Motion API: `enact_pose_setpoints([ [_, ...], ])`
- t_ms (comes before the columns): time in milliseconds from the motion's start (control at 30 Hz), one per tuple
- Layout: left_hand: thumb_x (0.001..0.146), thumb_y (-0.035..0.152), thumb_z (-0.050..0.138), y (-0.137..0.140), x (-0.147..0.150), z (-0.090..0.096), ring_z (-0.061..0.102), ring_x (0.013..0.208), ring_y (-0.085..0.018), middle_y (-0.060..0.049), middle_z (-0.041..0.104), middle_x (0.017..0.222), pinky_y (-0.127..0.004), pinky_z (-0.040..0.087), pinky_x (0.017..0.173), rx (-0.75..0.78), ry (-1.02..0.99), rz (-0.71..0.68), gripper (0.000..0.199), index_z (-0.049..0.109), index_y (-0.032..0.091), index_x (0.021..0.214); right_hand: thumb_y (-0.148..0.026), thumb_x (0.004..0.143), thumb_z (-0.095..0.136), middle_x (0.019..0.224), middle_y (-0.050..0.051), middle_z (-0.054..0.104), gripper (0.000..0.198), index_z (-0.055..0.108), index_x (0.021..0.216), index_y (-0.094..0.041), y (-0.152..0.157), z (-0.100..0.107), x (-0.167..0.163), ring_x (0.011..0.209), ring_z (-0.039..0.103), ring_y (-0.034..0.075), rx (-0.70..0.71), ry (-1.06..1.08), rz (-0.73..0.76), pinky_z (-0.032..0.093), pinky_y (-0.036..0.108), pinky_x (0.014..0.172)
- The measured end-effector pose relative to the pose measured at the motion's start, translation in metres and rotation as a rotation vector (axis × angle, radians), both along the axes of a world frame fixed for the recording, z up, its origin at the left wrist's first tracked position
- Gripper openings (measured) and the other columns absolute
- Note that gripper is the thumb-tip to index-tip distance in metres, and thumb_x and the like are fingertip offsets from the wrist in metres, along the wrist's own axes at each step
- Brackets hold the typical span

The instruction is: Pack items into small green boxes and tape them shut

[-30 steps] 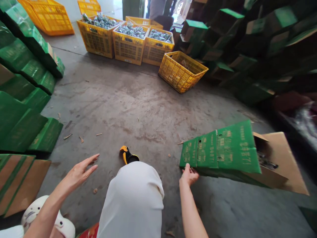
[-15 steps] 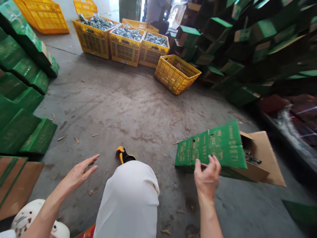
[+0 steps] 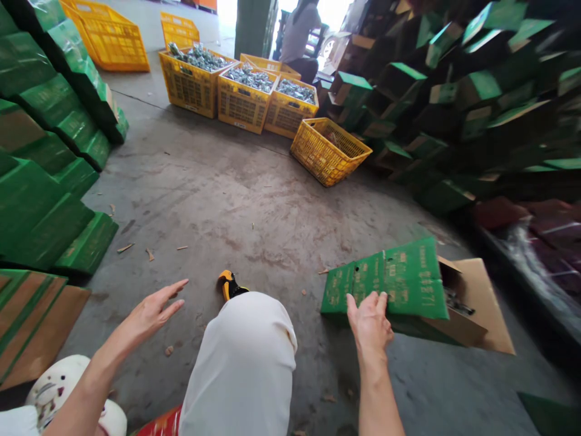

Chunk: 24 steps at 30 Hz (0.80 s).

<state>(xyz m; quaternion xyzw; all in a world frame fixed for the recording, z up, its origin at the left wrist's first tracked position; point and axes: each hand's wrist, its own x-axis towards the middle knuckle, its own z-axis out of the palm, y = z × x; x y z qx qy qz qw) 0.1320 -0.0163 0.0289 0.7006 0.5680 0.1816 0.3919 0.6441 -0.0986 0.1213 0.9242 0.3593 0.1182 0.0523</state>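
Observation:
My left hand (image 3: pixel 157 310) hovers above the floor left of my knee, fingers stretched and thumb apart, holding nothing. On the right, my right hand (image 3: pixel 370 318) reaches to the near edge of a green printed carton (image 3: pixel 385 275). Its thumb and first fingers are apart and overlap the carton's face; whether they touch it I cannot tell. The carton lies on the floor, its brown flaps (image 3: pixel 488 309) open to the right. Small metal parts (image 3: pixel 456 301) show inside. Beyond my knee lies a yellow-and-black object (image 3: pixel 229 283), partly hidden.
Green cartons (image 3: pixel 72 242) are stacked at left; more are piled (image 3: pixel 454 121) at right. Yellow crates of metal parts (image 3: pixel 247 79) stand ahead, with another yellow crate (image 3: pixel 331 151) closer. A person (image 3: pixel 299 30) sits behind them. My white trouser knee (image 3: pixel 249 351) fills the lower middle.
My right hand has moved slightly left against the carton, its fingers straightening. My left hand is nearly unchanged. The view has tilted up slightly, so the background sits lower.

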Motion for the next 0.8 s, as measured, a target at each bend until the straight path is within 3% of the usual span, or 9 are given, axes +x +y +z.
enact_pose_setpoints([
  [167,0.090,0.067,0.051,-0.002,0.002,0.002,0.072,0.117,-0.028,-0.010,0.073,0.133,-0.040,0.057,0.104,0.017,-0.006,-0.016,0.069,0.064,0.023,0.141,-0.046,0.104,0.045,0.134,0.023,0.064,0.051,0.062,0.132,-0.008,0.023,-0.002,0.023,0.108,0.068,0.032,-0.045,-0.016,0.233,0.054,0.040,0.088],
  [300,0.088,0.070,0.051,-0.001,0.003,0.002,0.074,0.114,-0.028,-0.009,0.075,0.129,-0.040,0.058,0.103,0.016,0.004,0.010,0.069,0.068,0.024,0.136,-0.038,0.100,0.054,0.118,0.023,0.070,0.039,0.069,0.117,-0.007,0.069,-0.024,0.049,0.119,0.059,0.035,-0.342,-0.015,0.331,0.046,0.042,0.091],
  [400,0.089,0.070,0.051,-0.002,0.002,-0.002,0.074,0.114,-0.028,-0.008,0.075,0.129,-0.040,0.058,0.103,0.012,0.014,0.016,0.068,0.068,0.025,0.136,-0.026,0.095,0.058,0.110,0.026,0.072,0.038,0.068,0.121,0.000,0.102,-0.047,0.073,0.126,0.054,0.037,-0.568,-0.008,0.315,0.039,0.044,0.096],
  [467,0.090,0.068,0.051,-0.003,-0.001,-0.005,0.072,0.118,-0.028,-0.008,0.073,0.134,-0.041,0.056,0.105,0.000,0.035,0.008,0.067,0.066,0.025,0.140,-0.016,0.091,0.056,0.108,0.027,0.072,0.040,0.066,0.124,0.003,0.117,-0.062,0.086,0.127,0.053,0.036,-0.638,-0.044,0.305,0.036,0.044,0.098],
  [700,0.091,0.064,0.052,-0.005,-0.006,-0.027,0.070,0.122,-0.028,-0.009,0.070,0.139,-0.041,0.055,0.107,-0.070,0.109,0.013,0.067,0.062,0.025,0.144,-0.014,0.085,0.058,0.111,0.030,0.070,0.031,0.075,0.107,-0.003,0.135,-0.096,0.103,0.125,0.050,0.042,-0.689,-0.108,0.309,0.034,0.053,0.098],
  [800,0.090,0.061,0.053,-0.005,0.015,-0.033,0.072,0.119,-0.029,-0.009,0.072,0.135,-0.041,0.057,0.105,-0.103,0.074,-0.021,0.063,0.065,0.025,0.140,-0.019,0.090,0.056,0.104,0.029,0.070,0.027,0.076,0.100,-0.005,0.134,-0.100,0.105,0.121,0.050,0.041,-0.591,-0.109,0.381,0.035,0.056,0.096],
])
